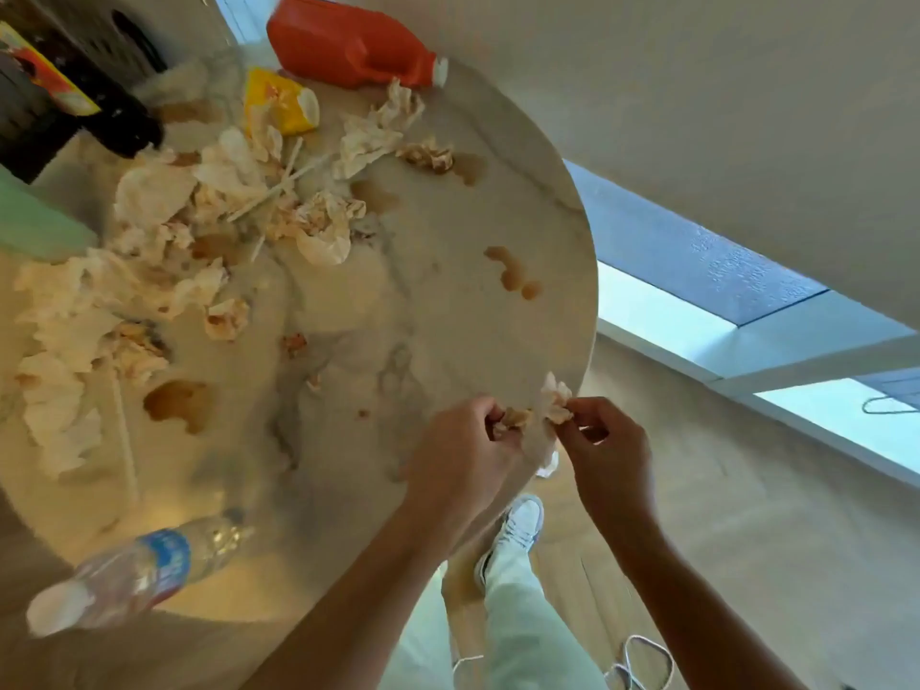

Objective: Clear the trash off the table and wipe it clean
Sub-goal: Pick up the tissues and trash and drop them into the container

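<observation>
A round marble table (448,301) is strewn with crumpled, stained tissues (149,251), several white straws (279,186) and brown spill marks (513,273). At the table's near right edge my left hand (463,455) pinches a small stained tissue wad (513,419). Beside it my right hand (607,440) pinches a white crumpled tissue (555,398). The two hands are close together, almost touching over the rim.
An orange jug (353,39) lies on its side at the far edge, a yellow carton (284,102) near it. A clear plastic bottle (134,575) lies at the near left. A dark object (74,92) stands at far left. Below are my legs and a white shoe (517,530).
</observation>
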`<state>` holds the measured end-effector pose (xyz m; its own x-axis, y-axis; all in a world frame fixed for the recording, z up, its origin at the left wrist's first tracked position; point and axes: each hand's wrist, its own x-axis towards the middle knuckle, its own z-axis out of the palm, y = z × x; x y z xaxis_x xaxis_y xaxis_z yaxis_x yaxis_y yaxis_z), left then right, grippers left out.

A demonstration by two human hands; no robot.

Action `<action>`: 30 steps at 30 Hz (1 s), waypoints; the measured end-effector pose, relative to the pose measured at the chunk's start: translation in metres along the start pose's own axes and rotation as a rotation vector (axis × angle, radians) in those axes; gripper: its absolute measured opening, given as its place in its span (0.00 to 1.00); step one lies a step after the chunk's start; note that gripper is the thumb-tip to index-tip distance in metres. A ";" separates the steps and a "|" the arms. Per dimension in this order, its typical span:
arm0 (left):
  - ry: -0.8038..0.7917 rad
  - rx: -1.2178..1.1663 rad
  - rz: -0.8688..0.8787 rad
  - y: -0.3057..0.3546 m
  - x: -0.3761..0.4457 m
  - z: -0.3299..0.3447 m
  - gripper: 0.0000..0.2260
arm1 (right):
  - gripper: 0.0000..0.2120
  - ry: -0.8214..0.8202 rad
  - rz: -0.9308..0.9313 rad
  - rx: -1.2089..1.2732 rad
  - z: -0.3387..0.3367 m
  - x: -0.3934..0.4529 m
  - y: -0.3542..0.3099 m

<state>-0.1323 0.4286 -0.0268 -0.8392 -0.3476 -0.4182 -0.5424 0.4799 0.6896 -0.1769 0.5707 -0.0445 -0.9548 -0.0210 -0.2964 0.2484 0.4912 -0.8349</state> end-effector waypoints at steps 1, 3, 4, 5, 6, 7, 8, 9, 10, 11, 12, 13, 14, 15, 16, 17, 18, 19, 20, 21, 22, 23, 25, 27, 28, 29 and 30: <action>-0.026 -0.017 -0.011 0.007 0.000 0.016 0.11 | 0.03 0.022 0.020 -0.001 -0.012 0.004 0.009; -0.095 -0.059 -0.048 0.016 -0.002 0.050 0.10 | 0.03 0.063 0.042 -0.021 -0.032 0.014 0.029; -0.132 -0.090 -0.076 0.020 -0.003 0.067 0.10 | 0.03 0.079 0.050 -0.029 -0.041 0.020 0.040; -0.165 -0.126 -0.107 0.023 -0.004 0.083 0.09 | 0.03 0.090 0.062 -0.035 -0.049 0.026 0.051; -0.191 -0.164 -0.137 0.024 -0.006 0.099 0.09 | 0.03 0.094 0.075 -0.041 -0.055 0.032 0.061; -0.207 -0.196 -0.166 0.025 -0.007 0.113 0.09 | 0.02 0.093 0.086 -0.052 -0.060 0.039 0.070; -0.212 -0.219 -0.202 0.024 -0.007 0.128 0.08 | 0.02 0.089 0.091 -0.068 -0.064 0.046 0.080; -0.207 -0.243 -0.248 0.022 -0.006 0.141 0.08 | 0.02 0.079 0.093 -0.084 -0.065 0.053 0.088; -0.192 -0.266 -0.297 0.019 -0.004 0.153 0.09 | 0.02 0.065 0.094 -0.101 -0.065 0.061 0.096; -0.169 -0.284 -0.341 0.014 -0.001 0.165 0.10 | 0.03 0.049 0.094 -0.116 -0.064 0.069 0.103; -0.144 -0.296 -0.382 0.008 0.005 0.176 0.10 | 0.02 0.031 0.094 -0.135 -0.061 0.077 0.110; -0.120 -0.307 -0.422 0.003 0.010 0.186 0.09 | 0.02 0.010 0.098 -0.157 -0.058 0.084 0.117; -0.094 -0.316 -0.461 -0.003 0.017 0.194 0.07 | 0.02 -0.009 0.103 -0.177 -0.053 0.092 0.123; -0.064 -0.327 -0.500 -0.009 0.025 0.201 0.06 | 0.02 -0.029 0.107 -0.189 -0.047 0.099 0.129; -0.032 -0.338 -0.536 -0.015 0.032 0.207 0.05 | 0.02 -0.046 0.112 -0.200 -0.041 0.106 0.136; -0.002 -0.348 -0.570 -0.021 0.040 0.212 0.05 | 0.03 -0.066 0.115 -0.217 -0.035 0.112 0.141; 0.025 -0.351 -0.597 -0.027 0.049 0.217 0.06 | 0.03 -0.086 0.126 -0.237 -0.029 0.118 0.146; 0.051 -0.354 -0.619 -0.032 0.057 0.221 0.06 | 0.04 -0.105 0.139 -0.252 -0.022 0.123 0.150; 0.079 -0.370 -0.636 -0.036 0.065 0.225 0.07 | 0.04 -0.121 0.151 -0.261 -0.015 0.127 0.155; 0.104 -0.382 -0.657 -0.042 0.072 0.230 0.08 | 0.04 -0.138 0.155 -0.268 -0.009 0.131 0.159; 0.118 -0.379 -0.673 -0.047 0.079 0.234 0.08 | 0.05 -0.154 0.161 -0.276 -0.002 0.134 0.163; 0.125 -0.363 -0.688 -0.052 0.084 0.238 0.08 | 0.05 -0.171 0.168 -0.284 0.004 0.137 0.166; 0.123 -0.324 -0.715 -0.059 0.093 0.244 0.06 | 0.05 -0.200 0.181 -0.301 0.014 0.141 0.173; 0.082 -0.294 -0.741 -0.063 0.100 0.245 0.13 | 0.05 -0.222 0.190 -0.311 0.021 0.144 0.177; 0.062 -0.294 -0.747 -0.064 0.102 0.245 0.15 | 0.05 -0.230 0.197 -0.311 0.023 0.145 0.180; 0.047 -0.298 -0.755 -0.065 0.104 0.245 0.16 | 0.05 -0.235 0.200 -0.313 0.024 0.145 0.182; 0.043 -0.298 -0.754 -0.068 0.104 0.246 0.17 | 0.05 -0.236 0.202 -0.321 0.025 0.145 0.184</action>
<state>-0.1924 0.5581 -0.2631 -0.2469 -0.5253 -0.8143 -0.9230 -0.1285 0.3628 -0.2657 0.6367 -0.2530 -0.8197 -0.0768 -0.5676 0.3273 0.7505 -0.5742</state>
